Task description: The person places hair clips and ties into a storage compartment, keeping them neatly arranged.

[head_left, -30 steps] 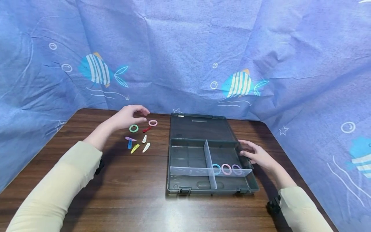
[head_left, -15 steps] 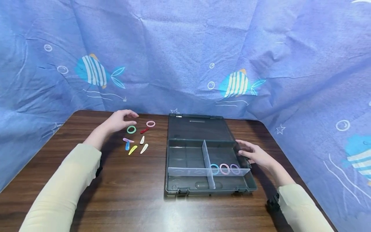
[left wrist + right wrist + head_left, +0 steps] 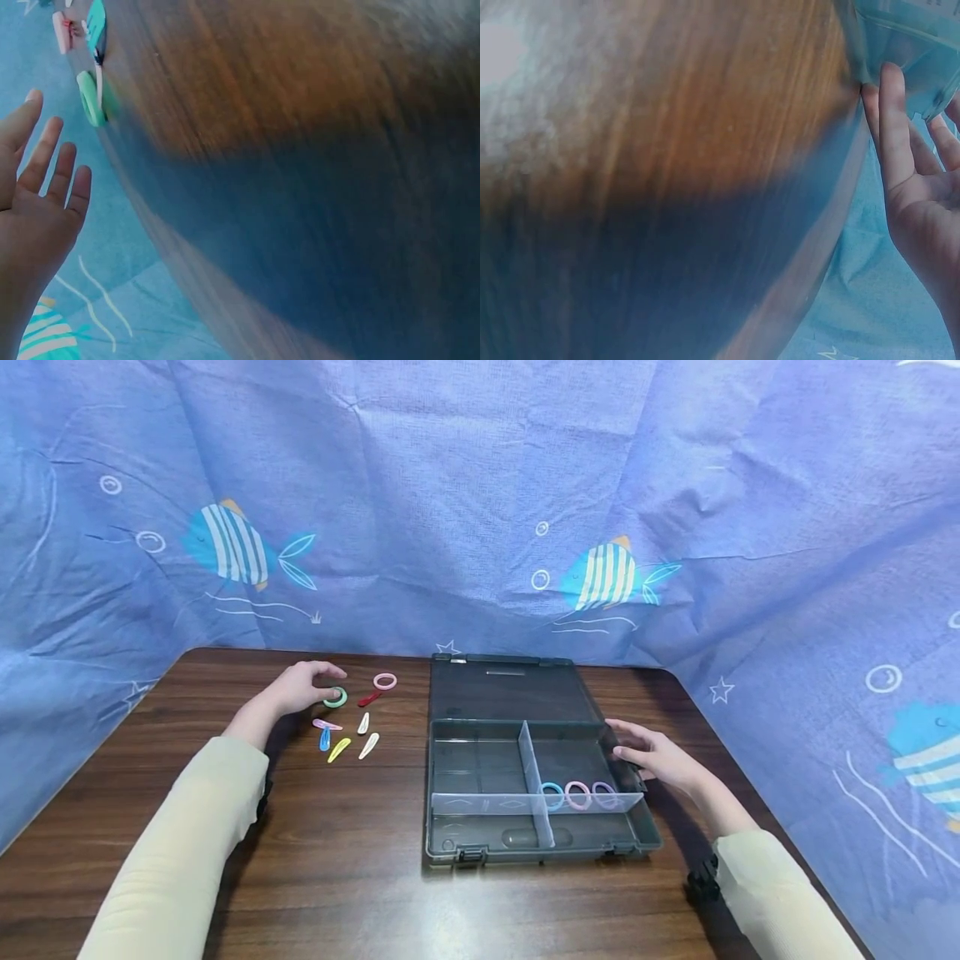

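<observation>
In the head view my left hand (image 3: 296,687) reaches over the far left of the table, its thumb overlapping a green hair tie (image 3: 341,701). The left wrist view shows the fingers loosely spread, with the green hair tie (image 3: 88,99) beyond them. A pink hair tie (image 3: 386,682) and a red snap hair clip (image 3: 369,698) lie just right of it. Nearer lie purple (image 3: 327,724), blue (image 3: 325,740), yellow (image 3: 339,750) and white snap clips (image 3: 369,746). My right hand (image 3: 663,760) touches the right side of a grey divided box (image 3: 543,857) with nearly straight fingers.
The box lid (image 3: 510,692) lies back toward the cloth backdrop (image 3: 450,485). Clear dividers (image 3: 487,804) split the box. Blue (image 3: 552,787), pink (image 3: 577,786) and purple hair ties (image 3: 603,787) stand in its right compartment. Dark wooden table (image 3: 337,860) lies in front.
My left hand has come back and down from near the pink hair tie to the green one. The right hand stays at the box's side. The whole view has shifted slightly.
</observation>
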`<state>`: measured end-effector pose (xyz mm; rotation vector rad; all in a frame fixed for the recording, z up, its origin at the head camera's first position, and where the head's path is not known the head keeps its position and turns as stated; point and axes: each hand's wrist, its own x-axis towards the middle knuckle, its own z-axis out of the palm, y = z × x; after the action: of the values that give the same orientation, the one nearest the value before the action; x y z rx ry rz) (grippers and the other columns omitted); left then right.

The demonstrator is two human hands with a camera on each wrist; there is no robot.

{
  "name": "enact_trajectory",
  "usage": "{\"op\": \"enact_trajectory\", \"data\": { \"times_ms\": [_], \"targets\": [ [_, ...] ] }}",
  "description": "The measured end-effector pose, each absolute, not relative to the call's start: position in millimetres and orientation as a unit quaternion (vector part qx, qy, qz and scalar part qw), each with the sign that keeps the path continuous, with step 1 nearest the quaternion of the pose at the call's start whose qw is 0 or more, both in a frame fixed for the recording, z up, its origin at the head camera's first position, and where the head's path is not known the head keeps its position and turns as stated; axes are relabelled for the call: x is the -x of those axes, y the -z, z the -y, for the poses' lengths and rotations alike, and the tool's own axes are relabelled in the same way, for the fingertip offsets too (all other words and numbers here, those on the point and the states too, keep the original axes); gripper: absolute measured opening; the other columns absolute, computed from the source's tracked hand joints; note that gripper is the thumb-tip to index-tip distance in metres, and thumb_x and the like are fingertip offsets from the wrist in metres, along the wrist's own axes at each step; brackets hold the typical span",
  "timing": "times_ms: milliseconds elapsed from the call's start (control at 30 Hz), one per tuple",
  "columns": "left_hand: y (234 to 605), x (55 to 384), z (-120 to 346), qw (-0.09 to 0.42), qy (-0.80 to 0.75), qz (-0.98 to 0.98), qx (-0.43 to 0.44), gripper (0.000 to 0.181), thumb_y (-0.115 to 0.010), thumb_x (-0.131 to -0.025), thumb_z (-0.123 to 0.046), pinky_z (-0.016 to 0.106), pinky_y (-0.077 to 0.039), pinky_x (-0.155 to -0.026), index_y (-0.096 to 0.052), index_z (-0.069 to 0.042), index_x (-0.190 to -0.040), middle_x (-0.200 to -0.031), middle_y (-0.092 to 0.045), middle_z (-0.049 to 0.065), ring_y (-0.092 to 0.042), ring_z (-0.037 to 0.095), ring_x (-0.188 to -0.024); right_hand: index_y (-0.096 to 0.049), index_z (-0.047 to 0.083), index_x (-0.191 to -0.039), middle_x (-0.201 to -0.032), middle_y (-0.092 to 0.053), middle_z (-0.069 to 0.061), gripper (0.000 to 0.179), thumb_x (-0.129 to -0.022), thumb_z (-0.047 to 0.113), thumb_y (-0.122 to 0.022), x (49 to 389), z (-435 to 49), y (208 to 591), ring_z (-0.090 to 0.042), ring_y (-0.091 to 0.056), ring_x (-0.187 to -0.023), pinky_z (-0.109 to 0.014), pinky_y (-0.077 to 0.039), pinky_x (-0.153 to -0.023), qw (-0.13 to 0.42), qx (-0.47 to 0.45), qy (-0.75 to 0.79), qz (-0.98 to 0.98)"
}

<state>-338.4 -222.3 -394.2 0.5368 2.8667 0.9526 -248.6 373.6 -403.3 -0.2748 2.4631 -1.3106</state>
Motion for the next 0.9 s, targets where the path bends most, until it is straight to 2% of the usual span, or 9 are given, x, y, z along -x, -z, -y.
{"op": "enact_trajectory", "data": {
  "times_ms": [300, 667, 900],
  "targets": [
    [403, 342, 226, 0.045, -0.307, -0.935, -0.175, 0.033, -0.062, -0.088, -0.008, 0.055, -0.034, -0.099, -0.058, 0.004, -0.119, -0.118, -0.058, 0.026, -0.048, 0.043, -0.117, -0.024, 0.015, -0.15, -0.142, -0.036, -0.03, 0.062, -0.097, 0.026, -0.053, 246, -372, 397, -0.043, -0.045, -0.124, -0.052, -0.049, -0.084, 0.175, 0.1, 0.459, -0.865],
    [407, 344, 219, 0.047, -0.299, -0.932, -0.197, 0.024, -0.063, -0.086, -0.003, 0.051, -0.041, -0.089, -0.063, 0.004, -0.109, -0.1, -0.066, 0.018, -0.058, 0.035, -0.099, -0.024, 0.016, -0.15, -0.143, -0.035, -0.03, 0.063, -0.096, 0.028, -0.054, 248, -373, 399, -0.042, -0.045, -0.124, -0.05, -0.05, -0.084, 0.177, 0.099, 0.462, -0.863],
    [411, 346, 219, 0.037, -0.301, -0.933, -0.194, 0.015, -0.066, -0.082, 0.0, 0.037, -0.043, -0.08, -0.065, 0.002, -0.097, -0.088, -0.066, 0.011, -0.058, 0.024, -0.085, -0.023, 0.016, -0.15, -0.143, -0.036, -0.03, 0.061, -0.097, 0.026, -0.053, 248, -373, 398, -0.043, -0.044, -0.125, -0.05, -0.049, -0.084, 0.179, 0.098, 0.46, -0.864]
  ]
}}
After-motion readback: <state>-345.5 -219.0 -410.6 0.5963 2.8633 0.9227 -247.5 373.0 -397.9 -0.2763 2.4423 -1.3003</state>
